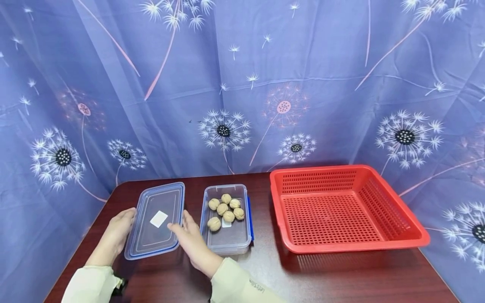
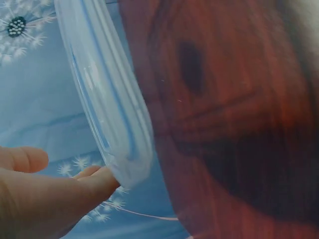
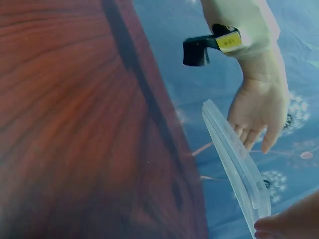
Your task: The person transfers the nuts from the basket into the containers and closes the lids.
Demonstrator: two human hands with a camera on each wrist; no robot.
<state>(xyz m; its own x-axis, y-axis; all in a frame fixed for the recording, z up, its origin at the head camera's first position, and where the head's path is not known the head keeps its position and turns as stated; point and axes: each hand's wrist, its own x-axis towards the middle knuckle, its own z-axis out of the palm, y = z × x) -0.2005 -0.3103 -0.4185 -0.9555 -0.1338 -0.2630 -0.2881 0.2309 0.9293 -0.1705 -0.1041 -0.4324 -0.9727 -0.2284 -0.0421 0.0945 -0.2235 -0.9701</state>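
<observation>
A clear plastic container lid (image 1: 157, 240) with a blue line round its rim and a white label is held up, tilted, above the left part of the table. My right hand (image 1: 193, 242) pinches its right edge, thumb on the upper face. At its left edge is my left hand (image 1: 116, 231); in the left wrist view, its straight fingers (image 2: 102, 181) touch the lid (image 2: 114, 99) and the thumb stands apart. To the right, a clear plastic box (image 1: 227, 244) holds several walnuts (image 1: 222, 209), with a white label among them.
A red perforated plastic basket (image 1: 282, 229) stands on the right of the dark wooden table (image 1: 261, 277). A blue strip (image 1: 250, 219) runs along the box's right side. Behind the table hangs a blue curtain (image 1: 242, 97) with a dandelion print.
</observation>
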